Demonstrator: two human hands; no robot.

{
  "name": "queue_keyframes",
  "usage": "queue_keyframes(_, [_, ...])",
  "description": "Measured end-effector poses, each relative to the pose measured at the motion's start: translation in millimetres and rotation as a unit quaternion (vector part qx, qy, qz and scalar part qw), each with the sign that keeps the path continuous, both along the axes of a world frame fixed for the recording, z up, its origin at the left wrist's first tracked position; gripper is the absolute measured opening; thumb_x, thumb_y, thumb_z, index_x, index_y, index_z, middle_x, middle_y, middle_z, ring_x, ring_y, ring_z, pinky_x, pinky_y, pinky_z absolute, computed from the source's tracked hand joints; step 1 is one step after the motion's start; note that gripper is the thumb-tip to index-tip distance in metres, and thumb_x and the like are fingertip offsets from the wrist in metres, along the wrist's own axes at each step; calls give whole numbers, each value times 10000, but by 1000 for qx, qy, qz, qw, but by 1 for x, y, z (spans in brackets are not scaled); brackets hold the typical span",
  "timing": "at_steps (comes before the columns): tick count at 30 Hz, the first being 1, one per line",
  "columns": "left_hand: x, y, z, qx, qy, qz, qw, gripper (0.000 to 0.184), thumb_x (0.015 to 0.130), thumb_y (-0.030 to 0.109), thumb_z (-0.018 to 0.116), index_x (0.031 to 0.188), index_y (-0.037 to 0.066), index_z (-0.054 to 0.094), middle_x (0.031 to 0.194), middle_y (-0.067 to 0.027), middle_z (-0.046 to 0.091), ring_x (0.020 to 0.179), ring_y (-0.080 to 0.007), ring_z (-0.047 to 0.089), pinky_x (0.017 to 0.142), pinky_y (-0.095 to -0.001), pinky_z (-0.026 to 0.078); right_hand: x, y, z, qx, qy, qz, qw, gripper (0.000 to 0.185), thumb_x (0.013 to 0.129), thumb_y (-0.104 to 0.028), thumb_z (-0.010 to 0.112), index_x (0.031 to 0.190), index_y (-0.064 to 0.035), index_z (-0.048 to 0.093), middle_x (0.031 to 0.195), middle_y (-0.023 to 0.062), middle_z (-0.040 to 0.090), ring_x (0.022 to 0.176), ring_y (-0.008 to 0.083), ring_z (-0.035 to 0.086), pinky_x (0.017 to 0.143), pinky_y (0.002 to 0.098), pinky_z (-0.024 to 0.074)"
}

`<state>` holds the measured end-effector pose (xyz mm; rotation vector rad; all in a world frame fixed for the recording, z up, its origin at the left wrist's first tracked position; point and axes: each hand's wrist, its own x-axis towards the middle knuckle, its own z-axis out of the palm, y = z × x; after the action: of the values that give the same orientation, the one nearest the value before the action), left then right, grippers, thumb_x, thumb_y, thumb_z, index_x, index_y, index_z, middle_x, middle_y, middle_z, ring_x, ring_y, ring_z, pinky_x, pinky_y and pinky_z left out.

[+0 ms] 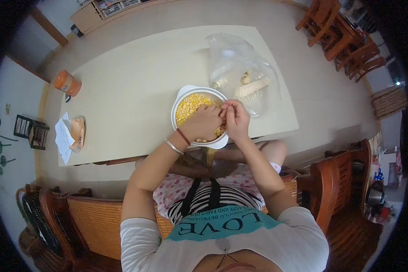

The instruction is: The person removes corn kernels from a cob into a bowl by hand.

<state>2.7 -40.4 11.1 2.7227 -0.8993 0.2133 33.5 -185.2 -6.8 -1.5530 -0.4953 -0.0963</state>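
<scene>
With twelve straight ahead of you, the pale floor [319, 109] spreads around you, a low cabinet [88, 20] at eleven and wooden chairs [324, 20] between one and two. Your cream worktop [136, 77] carries a clear plastic bag [231, 47], spread out at about one. At twelve, the white bowl [173, 113] sits close to the worktop's near edge, so keep your pressure light and straight down. Your left hand [205, 122] reaches into it, fingers half curled; your right hand [236, 119] is at its three o'clock rim, thumb and forefinger nearly together. I cannot tell whether either grips anything. A pale cob [255, 88] lies at one, by the bag. Keep your fingertips low over the yellow kernels [189, 108], so loose ones drop inside.
</scene>
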Motion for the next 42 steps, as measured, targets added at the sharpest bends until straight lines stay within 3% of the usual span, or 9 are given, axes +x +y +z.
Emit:
queue_keyframes(2, [5, -4, -6, 40, 7, 30, 999, 289, 752, 256, 588, 949, 45, 606, 958, -120, 562, 909, -299, 527, 777, -421, 405, 1, 0, -1, 4, -3, 4, 1000, 136, 934, -2, 416, 1008, 17, 528, 829, 46, 566, 651, 87, 538, 589, 214, 457])
queue_keyframes(5, [12, -11, -9, -4, 14, 92, 996, 244, 756, 210, 569, 930, 41, 599, 940, -109, 559, 900, -288, 530, 766, -409, 411, 2, 0, -2, -2, -39, 3, 999, 131, 935, -8, 420, 1006, 15, 528, 836, 46, 563, 653, 86, 537, 585, 212, 453])
queue_keyframes(10, [21, 12, -3, -58, -59, 100, 992, 164, 745, 103, 545, 893, 50, 594, 896, -109, 562, 903, -285, 539, 775, -416, 429, 2, -3, -3, -18, -63, 3, 998, 126, 936, -17, 428, 1012, 19, 521, 850, 52, 565, 666, 86, 543, 593, 211, 452])
queue_keyframes(19, [21, 24, -6, -142, -46, 124, 981, 151, 724, 22, 528, 846, 44, 615, 911, -103, 573, 931, -288, 538, 811, -410, 438, -1, -4, 18, 228, 129, -10, 965, 124, 913, 6, 419, 969, 6, 530, 796, 64, 578, 606, 94, 524, 556, 217, 445])
queue_keyframes(25, [20, 26, -1, -170, -7, 128, 977, 100, 703, 14, 552, 782, 39, 609, 907, -108, 569, 929, -292, 535, 827, -414, 430, 24, -59, -13, 198, 161, -160, 954, 118, 928, -55, 434, 968, -11, 535, 796, 48, 573, 594, 86, 502, 540, 217, 423])
queue_keyframes(31, [18, 25, 3, -175, 2, 77, 982, 169, 679, 93, 617, 841, 57, 650, 956, -78, 579, 988, -269, 518, 862, -417, 412, 42, -68, -11, -14, 67, -213, 975, 170, 944, -111, 442, 1030, 0, 537, 821, 48, 565, 652, 86, 514, 578, 222, 425])
queue_keyframes(35, [15, 23, 2, -160, 26, 12, 987, 252, 649, 133, 666, 896, 87, 676, 1001, -61, 586, 1037, -241, 499, 879, -422, 386, 38, -72, -66, -138, -20, -192, 971, 192, 947, -140, 453, 1054, 0, 529, 847, 45, 565, 679, 79, 509, 604, 221, 436])
queue_keyframes(36, [15, 22, 3, -156, 38, -4, 987, 237, 643, 141, 672, 875, 93, 677, 1000, -60, 581, 1042, -238, 496, 879, -419, 378, 29, -61, -45, -18, 60, -199, 978, 178, 945, -136, 458, 1039, -3, 531, 830, 41, 561, 672, 70, 501, 581, 215, 432])
queue_keyframes(42, [9, 5, 7, -57, 32, -47, 997, 227, 636, 235, 672, 815, 98, 645, 1011, -75, 535, 1019, -253, 495, 880, -420, 360, 33, -63, -42, -12, 98, -145, 984, 107, 950, -105, 445, 978, -24, 511, 787, 20, 533, 606, 60, 476, 520, 200, 399])
